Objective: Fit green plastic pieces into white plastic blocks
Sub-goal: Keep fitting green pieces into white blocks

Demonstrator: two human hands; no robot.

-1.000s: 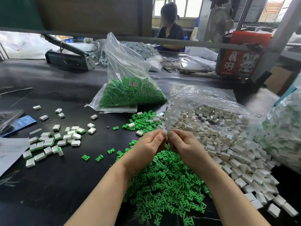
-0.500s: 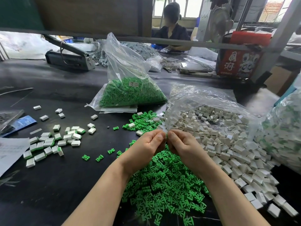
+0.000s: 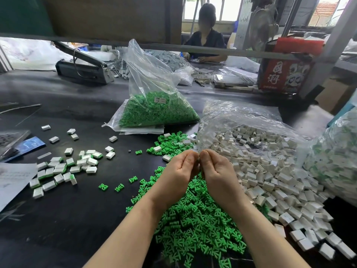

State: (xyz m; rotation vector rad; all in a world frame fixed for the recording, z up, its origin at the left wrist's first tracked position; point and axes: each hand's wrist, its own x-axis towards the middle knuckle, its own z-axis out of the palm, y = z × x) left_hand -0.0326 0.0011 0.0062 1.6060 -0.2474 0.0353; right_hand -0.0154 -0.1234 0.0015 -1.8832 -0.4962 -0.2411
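Observation:
My left hand [image 3: 179, 171] and my right hand [image 3: 216, 171] meet fingertip to fingertip above the table, thumbs pressed together. Only a thin grey sliver of a small part [image 3: 199, 162] shows between them; the fingers hide the rest. Below the hands spreads a heap of loose green pieces [image 3: 193, 225]. White blocks [image 3: 270, 171] spill from an open clear bag just to the right. Left of the hands lies a group of white blocks with green edges [image 3: 63, 169].
A clear bag of green pieces [image 3: 156, 111] stands behind the hands, with a smaller green heap [image 3: 172, 144] in front of it. Another filled bag [image 3: 336, 151] sits far right, paper [image 3: 11, 182] far left. A person [image 3: 204, 41] works across the table by a red box [image 3: 286, 74].
Both hands have stayed pressed together in the same spot, with only slight shifts of the fingers. The piles and bags have not moved.

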